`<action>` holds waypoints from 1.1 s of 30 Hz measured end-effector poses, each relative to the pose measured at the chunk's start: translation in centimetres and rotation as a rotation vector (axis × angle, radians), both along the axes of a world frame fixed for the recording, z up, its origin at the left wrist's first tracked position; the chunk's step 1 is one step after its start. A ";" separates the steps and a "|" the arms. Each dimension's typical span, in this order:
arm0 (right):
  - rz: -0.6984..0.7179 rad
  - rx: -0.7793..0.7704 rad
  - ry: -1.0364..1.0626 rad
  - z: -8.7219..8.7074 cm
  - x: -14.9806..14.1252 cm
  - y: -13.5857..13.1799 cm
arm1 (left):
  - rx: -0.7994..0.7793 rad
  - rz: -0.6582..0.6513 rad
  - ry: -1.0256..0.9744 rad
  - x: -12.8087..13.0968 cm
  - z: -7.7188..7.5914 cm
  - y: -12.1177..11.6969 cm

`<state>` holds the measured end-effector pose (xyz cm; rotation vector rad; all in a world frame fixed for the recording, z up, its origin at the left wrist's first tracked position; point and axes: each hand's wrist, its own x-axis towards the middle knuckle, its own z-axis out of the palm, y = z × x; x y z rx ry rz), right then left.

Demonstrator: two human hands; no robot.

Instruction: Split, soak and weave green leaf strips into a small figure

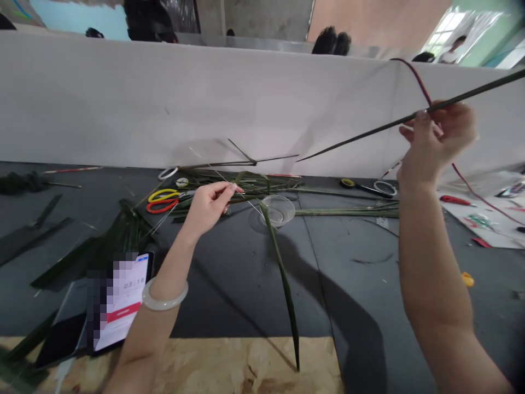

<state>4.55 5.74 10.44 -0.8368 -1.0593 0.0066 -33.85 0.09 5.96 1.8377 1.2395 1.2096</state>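
On my feed the left hand (209,207) pinches a pale strand (248,202) near a clear bowl (281,210) — I can't tell what's inside — while the right hand (443,128) grips a long stem (361,135) up high.

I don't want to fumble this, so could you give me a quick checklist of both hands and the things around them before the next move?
1. Right hand grips the long, narrow, dark green strip: ok.
2. Left hand pinches the thin, pale strand: ok.
3. Hands close together: not ok; the right is raised well away from the left.
4. Drooping, flat green leaf blade free of the clear, round plastic bowl: cannot tell; it crosses the bowl's left side in view, but contact is unclear.
5. Scissors with red and yellow handles laid down: ok; they lie on the dark grey table near the left hand.
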 end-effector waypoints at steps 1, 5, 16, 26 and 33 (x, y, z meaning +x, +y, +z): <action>0.025 -0.025 0.067 -0.1 0.0 -0.2 | 0.005 0.012 -0.009 -0.3 0.2 0.0; 0.140 -0.094 0.285 -0.5 0.1 -0.9 | 0.031 0.057 -0.026 -1.2 0.8 -0.1; 0.348 -0.422 0.558 -6.5 -1.3 0.3 | 0.130 0.180 -0.065 -2.4 2.2 -0.9; 0.403 -0.611 0.882 -12.6 -3.3 2.8 | 0.091 0.135 -0.025 -2.2 2.7 -1.8; 0.481 -0.709 0.927 -14.9 -6.7 3.1 | 0.096 0.104 -0.039 -2.0 3.1 -2.8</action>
